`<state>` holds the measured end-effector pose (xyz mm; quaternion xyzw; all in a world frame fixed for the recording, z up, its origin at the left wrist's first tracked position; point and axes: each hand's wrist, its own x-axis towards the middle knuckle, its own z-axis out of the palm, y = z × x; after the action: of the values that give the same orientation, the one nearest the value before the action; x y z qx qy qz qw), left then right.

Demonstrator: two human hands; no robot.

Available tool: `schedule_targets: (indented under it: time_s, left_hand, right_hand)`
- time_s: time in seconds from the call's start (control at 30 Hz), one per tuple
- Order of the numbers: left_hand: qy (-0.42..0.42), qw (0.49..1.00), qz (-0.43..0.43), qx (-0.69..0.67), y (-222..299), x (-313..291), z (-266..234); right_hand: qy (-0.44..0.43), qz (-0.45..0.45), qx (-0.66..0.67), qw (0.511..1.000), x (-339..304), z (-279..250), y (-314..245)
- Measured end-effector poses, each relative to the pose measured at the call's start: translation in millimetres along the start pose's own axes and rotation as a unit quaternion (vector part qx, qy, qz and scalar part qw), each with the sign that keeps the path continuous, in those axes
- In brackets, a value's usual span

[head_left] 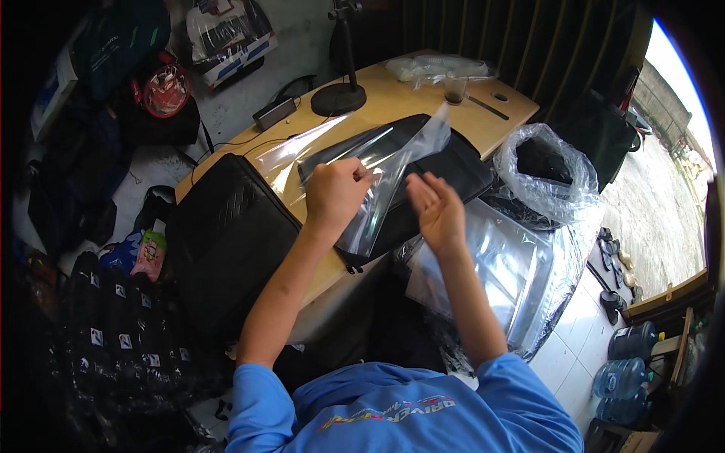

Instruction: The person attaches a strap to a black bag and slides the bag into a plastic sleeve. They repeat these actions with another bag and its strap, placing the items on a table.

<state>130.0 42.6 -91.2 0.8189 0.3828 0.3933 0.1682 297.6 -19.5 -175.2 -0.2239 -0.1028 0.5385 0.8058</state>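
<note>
Near the middle of the view, my left hand (336,195) is closed on a clear plastic sleeve (391,170), pinching its edge between thumb and fingers. The sleeve slants upward to a loose corner on the far side. My right hand (438,213) is just right of the sleeve, its fingers stretched out and holding nothing. Beneath both hands a black bag (453,167) lies flat on the wooden table (393,98), partly covered by the sleeve. Another black bag (230,234), with a textured front, leans at the table's left edge.
A black stand (340,98) rises from the table's far side, beside a small dark box (274,113). A drinking glass (455,90) is at the far right. A pile of clear plastic sleeves (491,253) sits right of the table. Wrapped black goods (121,325) fill the lower left.
</note>
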Motion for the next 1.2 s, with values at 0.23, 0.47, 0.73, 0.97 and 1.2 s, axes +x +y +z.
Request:
schedule_targets:
  time_s: [0.23,0.47,0.73,0.97,1.2]
  left_hand:
    - [-0.13,0.99,0.053,0.014,25,-16,16]
    - [-0.308,0.906,-0.14,-0.255,11,-9,24]
    - [-0.092,0.954,-0.124,-0.258,7,-4,22]
    - [0.116,0.989,0.052,-0.077,0,12,0]
    - [-0.048,0.976,0.211,-0.016,36,-29,7]
  right_hand:
    - [-0.062,-0.011,-0.252,0.966,-31,27,7]
    - [-0.05,-0.093,-0.321,0.941,-34,0,4]
    - [0.002,-0.126,-0.455,0.882,-51,-19,-8]
    - [-0.042,0.003,-0.569,0.821,-66,-27,-37]
    - [0.09,-0.306,-0.695,0.644,-58,-5,-32]
